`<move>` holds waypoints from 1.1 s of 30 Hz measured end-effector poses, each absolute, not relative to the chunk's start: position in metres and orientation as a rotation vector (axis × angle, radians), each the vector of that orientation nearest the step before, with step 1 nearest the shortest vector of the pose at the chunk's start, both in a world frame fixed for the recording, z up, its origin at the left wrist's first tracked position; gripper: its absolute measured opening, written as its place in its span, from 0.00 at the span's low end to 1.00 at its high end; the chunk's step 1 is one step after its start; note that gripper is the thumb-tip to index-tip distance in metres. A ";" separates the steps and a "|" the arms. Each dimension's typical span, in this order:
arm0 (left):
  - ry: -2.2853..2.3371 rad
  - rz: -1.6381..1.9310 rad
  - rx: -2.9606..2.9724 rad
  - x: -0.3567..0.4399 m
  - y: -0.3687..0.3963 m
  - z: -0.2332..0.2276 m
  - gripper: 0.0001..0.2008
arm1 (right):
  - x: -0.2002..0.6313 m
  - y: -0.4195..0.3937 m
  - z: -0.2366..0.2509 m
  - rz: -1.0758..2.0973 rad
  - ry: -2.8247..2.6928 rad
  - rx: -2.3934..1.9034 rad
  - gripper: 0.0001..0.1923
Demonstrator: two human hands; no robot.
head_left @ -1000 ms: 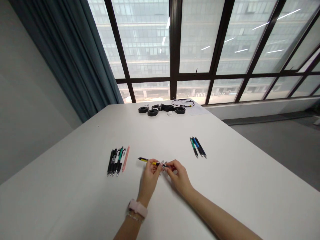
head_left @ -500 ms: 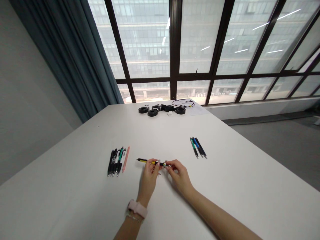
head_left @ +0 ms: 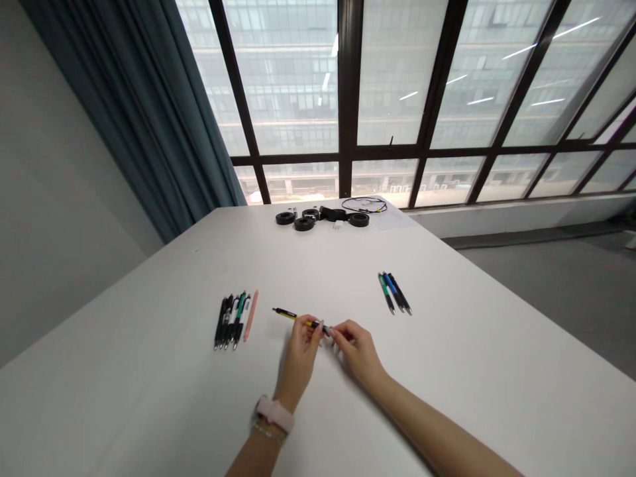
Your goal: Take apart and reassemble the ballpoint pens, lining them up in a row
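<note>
On the smooth white table, the left hand and right hand pinch a slim yellow-and-black pen with fingers closed narrowly on its right end, held just above the tabletop. Beyond lie a row of pens, three pens, then black rings.
</note>
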State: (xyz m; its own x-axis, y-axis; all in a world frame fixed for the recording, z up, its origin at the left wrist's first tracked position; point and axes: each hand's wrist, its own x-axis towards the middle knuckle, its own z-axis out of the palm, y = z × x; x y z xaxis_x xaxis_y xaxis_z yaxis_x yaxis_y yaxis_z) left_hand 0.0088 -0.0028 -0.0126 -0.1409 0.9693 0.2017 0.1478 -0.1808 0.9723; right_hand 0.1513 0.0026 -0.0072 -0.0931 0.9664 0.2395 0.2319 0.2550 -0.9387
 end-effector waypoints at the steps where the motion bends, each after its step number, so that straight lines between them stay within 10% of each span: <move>1: 1.346 1.394 1.400 0.009 -0.004 -0.012 0.14 | 0.151 0.003 -0.008 0.940 -1.539 -1.170 0.15; 10: 1.454 1.345 1.523 0.009 -0.006 -0.008 0.12 | 0.148 0.005 -0.008 0.961 -1.597 -1.226 0.28; 33: 1.320 1.477 1.246 0.009 0.002 -0.012 0.17 | 0.151 0.004 -0.008 1.018 -1.545 -1.180 0.26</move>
